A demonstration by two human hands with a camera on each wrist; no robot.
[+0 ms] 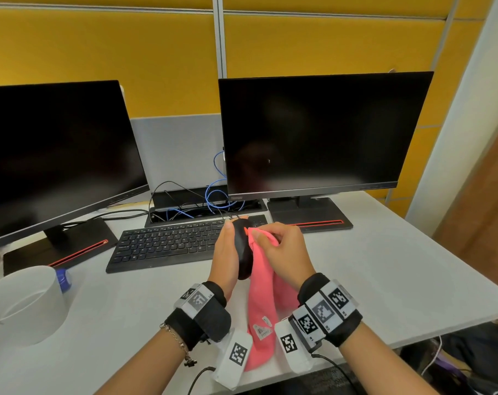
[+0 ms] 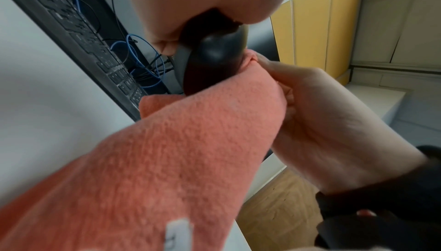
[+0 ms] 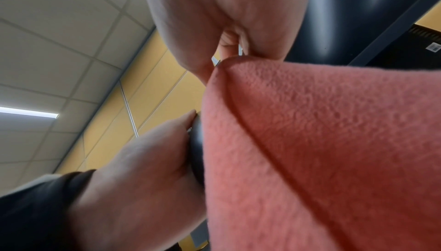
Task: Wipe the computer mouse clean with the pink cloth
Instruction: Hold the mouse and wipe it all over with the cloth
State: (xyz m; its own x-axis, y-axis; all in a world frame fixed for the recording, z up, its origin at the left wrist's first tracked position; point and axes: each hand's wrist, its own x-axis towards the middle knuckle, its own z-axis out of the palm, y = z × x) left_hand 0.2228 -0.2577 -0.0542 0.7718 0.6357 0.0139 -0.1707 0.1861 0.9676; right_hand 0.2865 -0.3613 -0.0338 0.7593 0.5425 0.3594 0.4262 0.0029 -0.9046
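Observation:
My left hand (image 1: 226, 252) grips a black computer mouse (image 1: 243, 252), lifted off the desk and turned on its side. My right hand (image 1: 282, 252) pinches the top of a pink cloth (image 1: 263, 303) and holds it against the mouse's right face. The rest of the cloth hangs down to the desk between my wrists, with a label near its lower end. In the left wrist view the mouse (image 2: 210, 62) shows above the cloth (image 2: 167, 151), held by my right hand (image 2: 322, 123). The right wrist view shows the cloth (image 3: 322, 151) covering most of the mouse (image 3: 197, 145).
A black keyboard (image 1: 168, 243) lies just behind my hands. Two dark monitors (image 1: 321, 135) stand behind it, with a cable tray of blue and black wires (image 1: 213, 201) between them. A white roll and a blue-capped item (image 1: 62, 279) sit at the left. The desk edge (image 1: 441, 332) runs near my right wrist.

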